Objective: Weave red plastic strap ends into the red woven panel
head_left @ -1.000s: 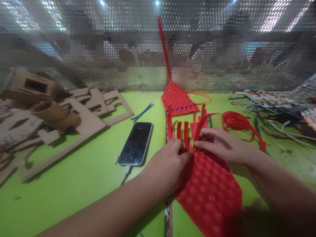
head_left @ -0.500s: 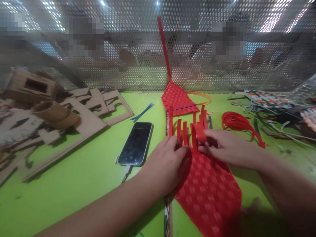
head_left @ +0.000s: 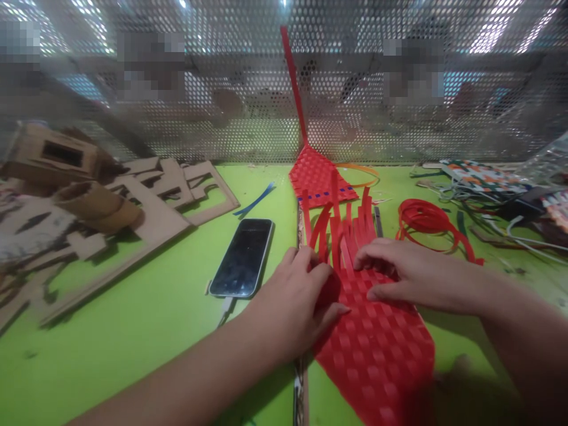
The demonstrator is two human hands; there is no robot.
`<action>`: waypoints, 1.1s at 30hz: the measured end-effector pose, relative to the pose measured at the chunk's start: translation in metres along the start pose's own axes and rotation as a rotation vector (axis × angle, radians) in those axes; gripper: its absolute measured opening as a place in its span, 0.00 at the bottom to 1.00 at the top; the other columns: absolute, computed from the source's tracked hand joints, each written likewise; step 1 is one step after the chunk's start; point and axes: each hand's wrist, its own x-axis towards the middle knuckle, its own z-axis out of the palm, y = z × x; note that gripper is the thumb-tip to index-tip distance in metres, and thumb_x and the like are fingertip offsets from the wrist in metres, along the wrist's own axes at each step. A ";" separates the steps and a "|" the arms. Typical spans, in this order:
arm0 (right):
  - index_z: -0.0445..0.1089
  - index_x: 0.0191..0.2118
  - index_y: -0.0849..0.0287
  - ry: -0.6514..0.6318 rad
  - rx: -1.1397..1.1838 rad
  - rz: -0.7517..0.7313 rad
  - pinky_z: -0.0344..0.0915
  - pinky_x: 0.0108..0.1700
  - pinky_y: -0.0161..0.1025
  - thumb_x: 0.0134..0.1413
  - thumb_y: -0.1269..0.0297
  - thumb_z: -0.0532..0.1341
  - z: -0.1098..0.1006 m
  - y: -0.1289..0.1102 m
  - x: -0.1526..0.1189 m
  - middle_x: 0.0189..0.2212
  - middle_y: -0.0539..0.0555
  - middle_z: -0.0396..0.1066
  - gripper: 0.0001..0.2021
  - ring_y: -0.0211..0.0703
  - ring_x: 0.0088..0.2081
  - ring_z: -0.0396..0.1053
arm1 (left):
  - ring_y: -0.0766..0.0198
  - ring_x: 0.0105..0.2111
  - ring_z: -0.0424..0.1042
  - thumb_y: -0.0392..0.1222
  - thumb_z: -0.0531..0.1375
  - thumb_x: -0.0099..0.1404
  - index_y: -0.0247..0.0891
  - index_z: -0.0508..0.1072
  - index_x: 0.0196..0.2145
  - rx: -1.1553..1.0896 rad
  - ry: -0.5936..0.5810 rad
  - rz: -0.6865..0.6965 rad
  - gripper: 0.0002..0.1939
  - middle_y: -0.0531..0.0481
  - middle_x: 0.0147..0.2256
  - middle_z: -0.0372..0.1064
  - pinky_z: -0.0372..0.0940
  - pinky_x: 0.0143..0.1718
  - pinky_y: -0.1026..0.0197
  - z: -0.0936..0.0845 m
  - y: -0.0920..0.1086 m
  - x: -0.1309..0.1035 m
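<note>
A red woven strip mat (head_left: 377, 349) lies in front of me, with loose red strips (head_left: 336, 236) standing up from its far edge. My left hand (head_left: 306, 296) rests on the mat's left side, its thumb stretched out over the weave and its other fingers bent near the base of the strips. On the right, my right hand (head_left: 399, 272) hovers at or touches the weave by the strips, thumb and fingers apart with nothing visibly between them. Beyond the strips sits a second red woven piece (head_left: 317, 171) with a blue-dashed band, and one long strip rises from its tip.
A phone (head_left: 243, 257) with a cable lies left of my left hand. Cardboard pieces (head_left: 155, 207) crowd the left side. A coil of red strip (head_left: 419, 216) is at the right, before a multicoloured woven piece (head_left: 486, 177) and cords. Perforated metal mesh (head_left: 248, 130) stands behind.
My right hand has let go of a folded strip, which now stands up among the others, and its fingers have opened. My left thumb has moved down and outward over the weave.
</note>
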 end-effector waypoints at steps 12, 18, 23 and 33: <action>0.75 0.51 0.49 0.009 0.024 0.028 0.67 0.46 0.45 0.57 0.56 0.69 0.001 0.004 0.000 0.50 0.54 0.78 0.16 0.54 0.47 0.73 | 0.54 0.38 0.82 0.48 0.67 0.70 0.41 0.75 0.43 -0.622 0.093 -0.395 0.10 0.46 0.40 0.81 0.76 0.40 0.52 -0.015 -0.043 0.016; 0.73 0.53 0.49 -0.038 0.037 0.049 0.67 0.46 0.45 0.58 0.56 0.69 0.000 0.004 0.001 0.49 0.53 0.76 0.18 0.52 0.46 0.72 | 0.55 0.36 0.81 0.45 0.73 0.62 0.40 0.76 0.38 -0.589 0.072 -0.380 0.12 0.48 0.35 0.81 0.75 0.37 0.54 -0.017 -0.041 0.017; 0.72 0.55 0.49 -0.067 0.089 0.067 0.67 0.46 0.45 0.57 0.56 0.69 -0.002 0.002 0.002 0.48 0.53 0.76 0.21 0.52 0.45 0.72 | 0.58 0.32 0.79 0.41 0.73 0.62 0.41 0.74 0.34 -0.529 0.105 -0.365 0.11 0.52 0.32 0.80 0.73 0.34 0.57 -0.015 -0.029 0.016; 0.73 0.54 0.51 -0.101 0.186 0.061 0.67 0.47 0.44 0.56 0.55 0.70 -0.005 0.004 0.004 0.48 0.52 0.76 0.20 0.51 0.46 0.72 | 0.60 0.32 0.77 0.39 0.71 0.66 0.42 0.82 0.33 -0.377 0.086 -0.308 0.03 0.53 0.33 0.80 0.70 0.36 0.58 -0.015 -0.024 0.016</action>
